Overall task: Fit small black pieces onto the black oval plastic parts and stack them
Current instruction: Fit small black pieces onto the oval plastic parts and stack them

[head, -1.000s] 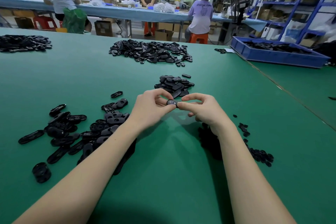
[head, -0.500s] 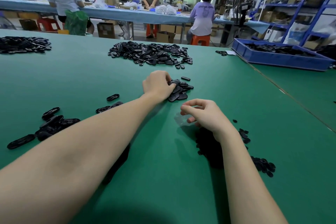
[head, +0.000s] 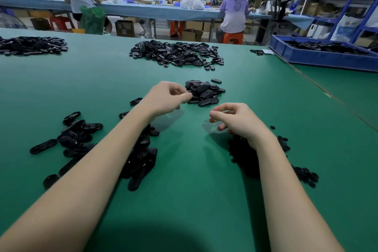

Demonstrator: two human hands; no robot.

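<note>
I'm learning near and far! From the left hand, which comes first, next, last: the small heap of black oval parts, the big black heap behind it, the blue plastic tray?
1. Small heap of black oval parts, beside the left hand.
2. Big black heap, farther back, mid-table.
3. Blue plastic tray, far right.

You see your 2 forearms bare from the lower frame edge up to the wrists, with no sleeves in view. Your left hand (head: pixel 166 97) and right hand (head: pixel 238 120) wear no gloves, and no rings, watch or bands show at the wrists or fingers.
</note>
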